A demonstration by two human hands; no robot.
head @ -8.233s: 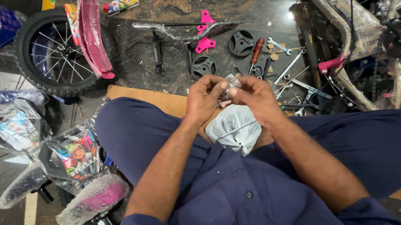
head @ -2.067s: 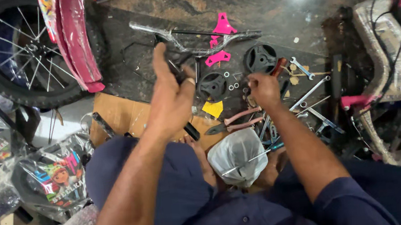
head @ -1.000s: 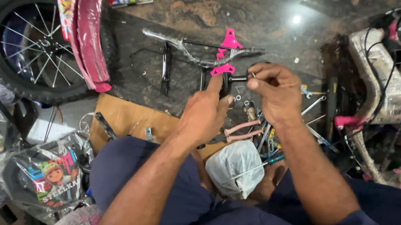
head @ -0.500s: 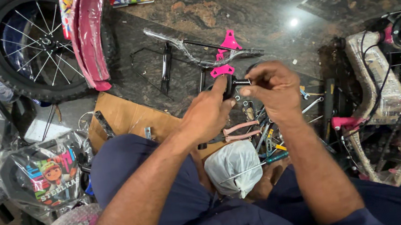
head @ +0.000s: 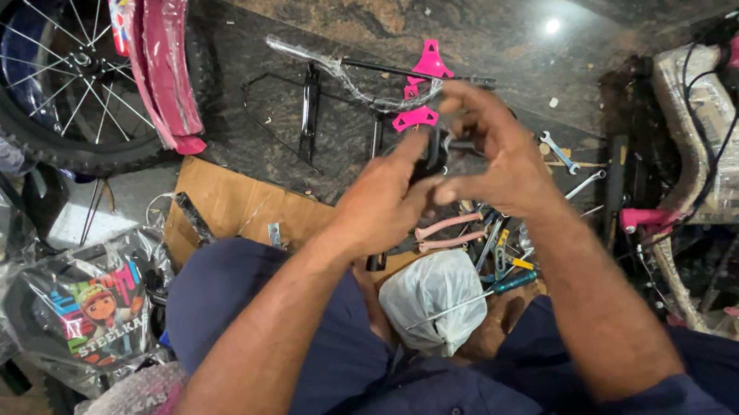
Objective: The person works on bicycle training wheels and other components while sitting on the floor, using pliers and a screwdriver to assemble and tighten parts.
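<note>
Two hands meeting just above the white plastic bag (head: 436, 306), on the far side of it: left hand (head: 384, 210) and right hand (head: 489, 161) both curled round a small black part (head: 431, 156), pinched between thumb and fingertips. Part sitting in the narrow gap between the two palms, mostly covered; shape hard to make out, only a dark sliver showing. Just beyond it, a pink bracket (head: 415, 119) lying on the dark floor. Pliers and spanners (head: 558, 151) scattered right of the bag, partly hidden under the right forearm. Bicycle wheel (head: 49, 77) far left of the bag, cut off by the frame edge.
</note>
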